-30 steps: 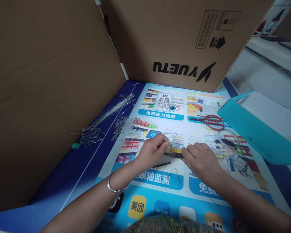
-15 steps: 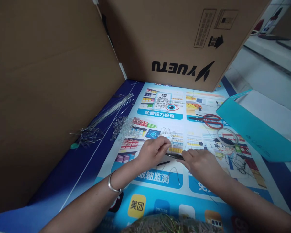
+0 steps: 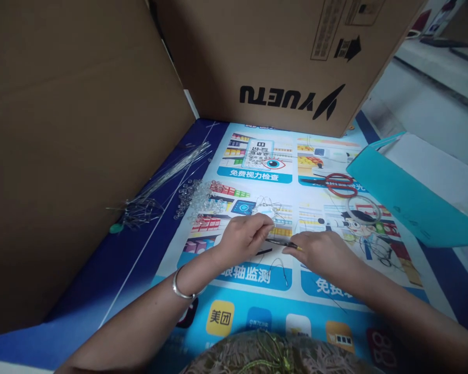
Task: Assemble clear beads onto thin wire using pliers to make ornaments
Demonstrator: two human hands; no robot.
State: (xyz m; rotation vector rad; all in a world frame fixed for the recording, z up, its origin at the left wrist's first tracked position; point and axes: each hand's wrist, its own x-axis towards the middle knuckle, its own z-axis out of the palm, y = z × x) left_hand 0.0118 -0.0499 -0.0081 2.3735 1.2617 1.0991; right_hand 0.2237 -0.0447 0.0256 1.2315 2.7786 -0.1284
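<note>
hands [image 3: 281,241] pinching beaded wire piece [image 3: 265,212] and dark pliers [image 3: 283,242] over printed mat [image 3: 253,322]

A small piece of clear beads and thin wire [image 3: 265,212] sat just above frame centre, pinched at its near edge; a slim dark tool [image 3: 281,242] lay almost flat below it, pointing left toward the piece.

Printed poster [image 3: 257,291] on worktop: light blue and white panels, dark blue border, cartoon shop shelves, an eye chart, yellow and red app icons. Cardboard box [image 3: 281,57]: plain brown, black lettering and arrows. Scissors [image 3: 337,184]: red handles. Paper bag [image 3: 405,200]: teal. Beads [image 3: 197,200]: clear. Bracelet [image 3: 181,288]: silver. Bundled wires [image 3: 167,179]: silvery.
</note>
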